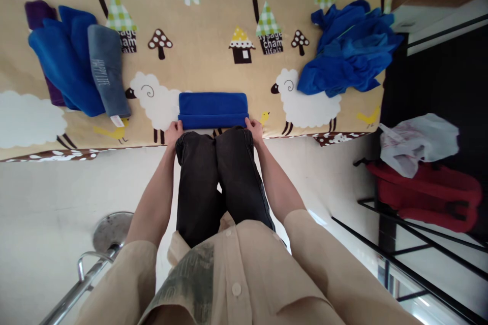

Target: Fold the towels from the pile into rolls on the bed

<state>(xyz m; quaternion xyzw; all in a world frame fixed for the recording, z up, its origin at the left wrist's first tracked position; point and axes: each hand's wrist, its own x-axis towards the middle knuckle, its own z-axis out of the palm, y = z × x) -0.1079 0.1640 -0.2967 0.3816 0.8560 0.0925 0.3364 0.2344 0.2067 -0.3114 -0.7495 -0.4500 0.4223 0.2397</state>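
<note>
A folded blue towel (213, 109) lies on the patterned bedsheet (206, 45) at its near edge, just beyond my knees. My left hand (173, 131) pinches the towel's near left corner, fingers closed on the cloth. My right hand (254, 129) grips the near right corner the same way. Both forearms reach forward on either side of my dark trousers (217, 177).
Rolled blue, grey and purple towels (82, 61) lie at the left of the sheet. A crumpled pile of blue cloth (348, 48) sits at the right. A white plastic bag (417, 142) rests on a red bag (430, 190) on a black rack at the right. A metal stool base (110, 231) stands lower left.
</note>
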